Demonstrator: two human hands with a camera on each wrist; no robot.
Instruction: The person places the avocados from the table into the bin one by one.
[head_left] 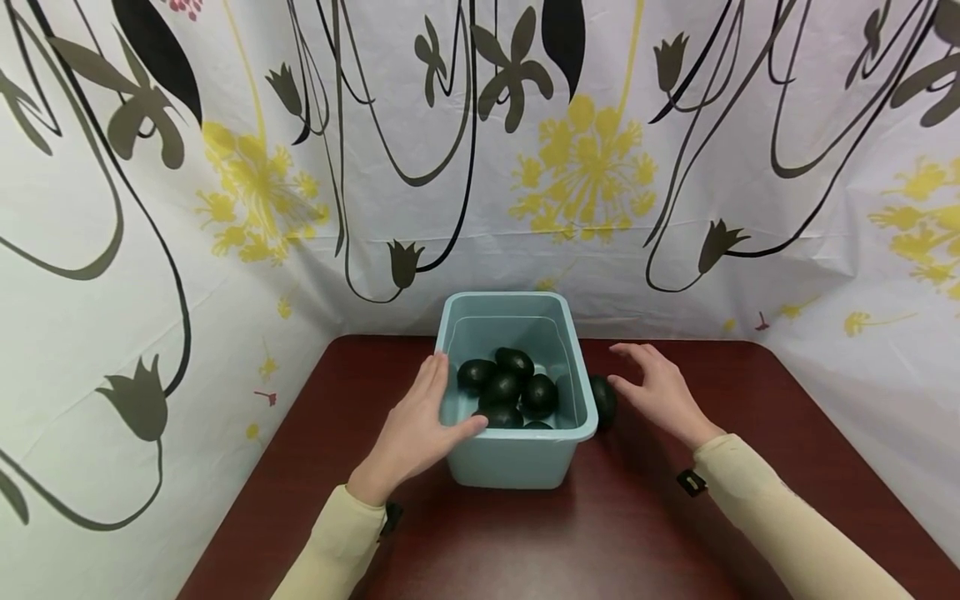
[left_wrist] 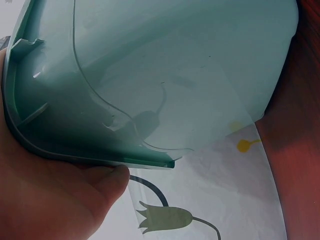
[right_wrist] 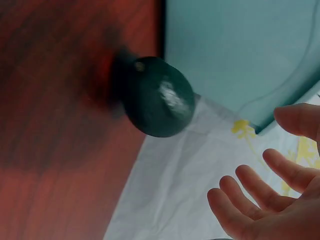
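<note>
A light blue plastic bin stands on the table with several dark green avocados inside. My left hand rests against its left rim, fingers extended along the side and thumb over the front corner. The left wrist view shows that hand touching the rim of the bin. Just outside the bin's right wall, another avocado lies on the table, partly hidden by the rim in the head view. Beside it hovers my right hand, its fingers spread, loosely bent and apart from the avocado.
Dark reddish-brown wood forms the tabletop. A white curtain with printed flowers and vines hangs behind the table and along its sides. Each wrist carries a small dark strapped device.
</note>
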